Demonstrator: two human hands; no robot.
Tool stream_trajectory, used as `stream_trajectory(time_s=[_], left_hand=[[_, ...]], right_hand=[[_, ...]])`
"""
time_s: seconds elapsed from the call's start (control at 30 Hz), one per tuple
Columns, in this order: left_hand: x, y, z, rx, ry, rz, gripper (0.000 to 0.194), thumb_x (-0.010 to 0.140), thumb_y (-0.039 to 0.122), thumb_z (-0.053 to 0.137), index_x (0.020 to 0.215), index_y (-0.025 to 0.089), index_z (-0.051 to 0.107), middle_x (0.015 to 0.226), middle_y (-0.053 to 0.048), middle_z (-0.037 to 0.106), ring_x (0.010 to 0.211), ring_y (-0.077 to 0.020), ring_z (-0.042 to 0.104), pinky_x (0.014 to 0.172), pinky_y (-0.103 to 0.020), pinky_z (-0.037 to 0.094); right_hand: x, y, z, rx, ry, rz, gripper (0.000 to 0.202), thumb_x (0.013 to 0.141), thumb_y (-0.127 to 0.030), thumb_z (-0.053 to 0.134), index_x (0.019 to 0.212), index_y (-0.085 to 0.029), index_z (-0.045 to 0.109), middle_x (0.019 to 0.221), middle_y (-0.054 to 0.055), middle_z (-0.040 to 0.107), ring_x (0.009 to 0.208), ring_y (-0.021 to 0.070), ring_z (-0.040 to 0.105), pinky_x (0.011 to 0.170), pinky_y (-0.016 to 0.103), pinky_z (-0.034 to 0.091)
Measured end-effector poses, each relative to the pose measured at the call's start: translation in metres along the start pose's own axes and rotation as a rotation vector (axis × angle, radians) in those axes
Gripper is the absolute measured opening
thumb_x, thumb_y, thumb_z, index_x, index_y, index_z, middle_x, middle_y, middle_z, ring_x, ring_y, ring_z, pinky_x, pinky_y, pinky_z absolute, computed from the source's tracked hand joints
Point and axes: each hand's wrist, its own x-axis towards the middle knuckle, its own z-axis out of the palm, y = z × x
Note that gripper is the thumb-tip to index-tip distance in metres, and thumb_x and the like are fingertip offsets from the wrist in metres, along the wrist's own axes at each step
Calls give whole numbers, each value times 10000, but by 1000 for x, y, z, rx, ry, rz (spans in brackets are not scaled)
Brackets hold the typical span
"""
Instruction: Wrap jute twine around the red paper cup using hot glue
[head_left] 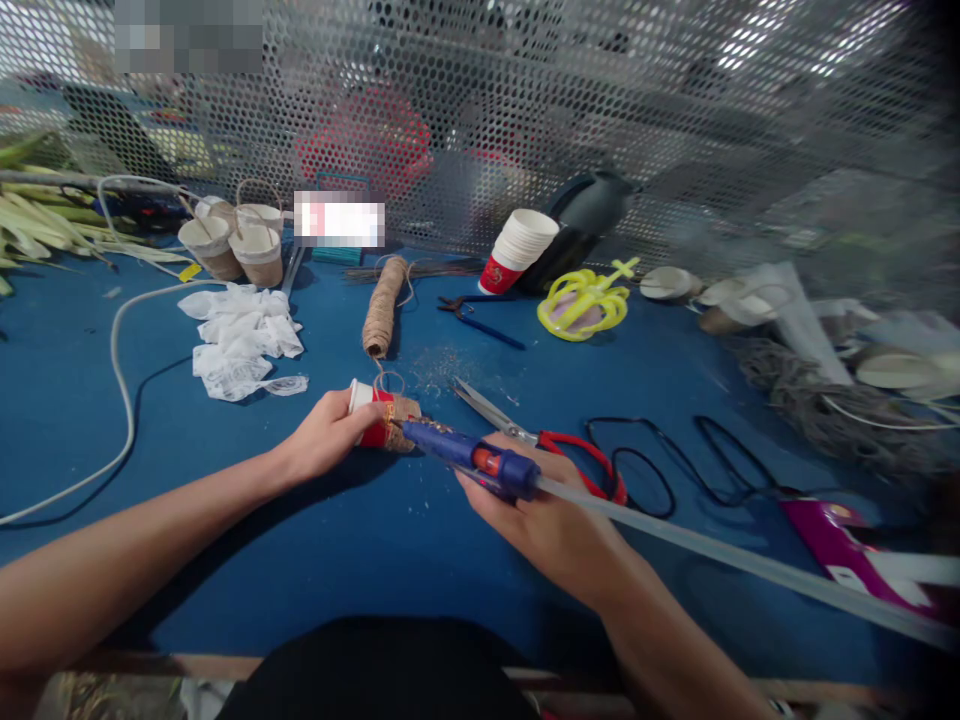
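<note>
My left hand (330, 430) is closed around a red and white paper cup (366, 398) lying on its side, its base end wrapped in brown twine. My right hand (536, 510) grips a blue hot glue gun (457, 447), with a long clear glue stick (675, 535) running out of its back. The gun's nozzle points at the twine-wrapped part of the cup; whether it touches cannot be told. A strand leads from the cup toward a twine spool (384, 310) just beyond. Red-handled scissors (517, 425) lie open behind the glue gun, partly hidden by my right hand.
Several twine-wrapped cups (256, 258) and a crumpled white lace bundle (244, 335) lie left. Pliers (484, 322), stacked paper cups (519, 248) and a yellow crown-shaped piece (585, 305) stand farther back. Grey cord (802, 400) is heaped right. A white cable (124, 380) curves along the left.
</note>
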Motion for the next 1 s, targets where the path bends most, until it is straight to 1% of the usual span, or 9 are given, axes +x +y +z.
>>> stream_trajectory(time_s=[0.17,0.27,0.37,0.53,0.63,0.7,0.9,1.0], left_hand=[[3,-6,-2,-10,42,-3,352,733,360,484,842,61,635,729,-77,641,622,-162,555,596,-268,443],[2,-3,-1,-56,22,-8,362,731,358,496,886,64,639,784,-93,660,667,-171,572,628,-271,449],[1,1,1,-102,-15,-3,349,738,340,493,928,86,637,841,-87,666,713,-165,581,666,-260,448],[3,-3,0,-38,42,-12,323,711,342,496,814,71,638,688,-69,643,639,-171,566,581,-263,442],[4,-4,-1,-24,69,-15,293,698,332,491,753,79,628,622,-47,616,601,-161,552,545,-251,426],[4,-3,-1,-24,79,-19,280,688,328,492,732,84,623,608,-39,608,586,-156,546,530,-245,418],[3,-1,1,-18,86,-28,269,680,338,510,707,91,613,577,-39,598,582,-159,547,513,-238,412],[4,-2,0,-17,76,-20,272,685,337,507,715,88,613,581,-37,597,574,-155,542,513,-239,411]], right_hand=[[-1,-3,0,30,-8,18,84,771,-204,491,688,-193,480,632,-17,553,564,107,510,544,230,407],[0,-2,2,11,34,15,48,763,-204,501,716,-193,502,636,-19,557,567,108,510,557,234,410],[0,0,3,-9,66,6,26,756,-194,509,731,-191,505,644,-18,554,569,108,505,565,237,411],[-1,-3,1,21,7,0,81,754,-169,498,682,-193,467,637,-18,538,572,109,503,547,230,409],[-1,-6,0,24,-8,-2,82,743,-154,495,676,-195,472,633,-17,545,567,109,510,527,223,406],[-1,-6,0,14,-8,-10,80,739,-149,494,676,-195,477,635,-17,548,567,108,512,524,220,406],[0,-5,1,-5,64,-6,98,728,-154,495,647,-195,457,607,-19,525,536,106,485,507,225,395],[0,-6,0,9,39,-3,97,726,-143,486,647,-194,461,605,-18,523,533,107,483,506,227,396]])
